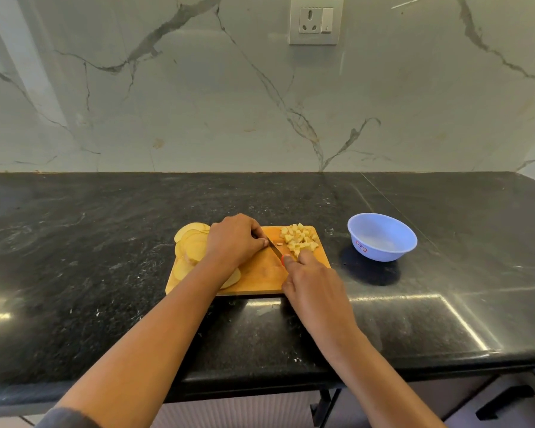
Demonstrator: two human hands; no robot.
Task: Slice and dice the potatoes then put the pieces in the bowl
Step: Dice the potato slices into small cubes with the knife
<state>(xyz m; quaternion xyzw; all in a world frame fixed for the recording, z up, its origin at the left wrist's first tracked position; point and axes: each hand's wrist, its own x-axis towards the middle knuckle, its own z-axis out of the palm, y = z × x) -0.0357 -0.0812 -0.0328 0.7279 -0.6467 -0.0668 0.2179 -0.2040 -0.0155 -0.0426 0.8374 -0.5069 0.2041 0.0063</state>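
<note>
A wooden cutting board (pixel 260 273) lies on the black counter. Round potato slices (pixel 189 242) are spread over its left side, and a heap of diced potato (pixel 298 237) sits at its far right corner. My left hand (pixel 233 239) is curled over potato in the middle of the board, which it hides. My right hand (pixel 314 282) grips a knife by its red handle. The knife blade (pixel 274 247) points up and left, its tip against my left fingers. A light blue bowl (pixel 382 237) stands to the right of the board and looks empty.
The black stone counter (pixel 105 257) stretches wide to the left and right of the board. A marble wall with a socket (pixel 315 20) rises behind it. The counter's front edge and cabinet doors lie below my arms.
</note>
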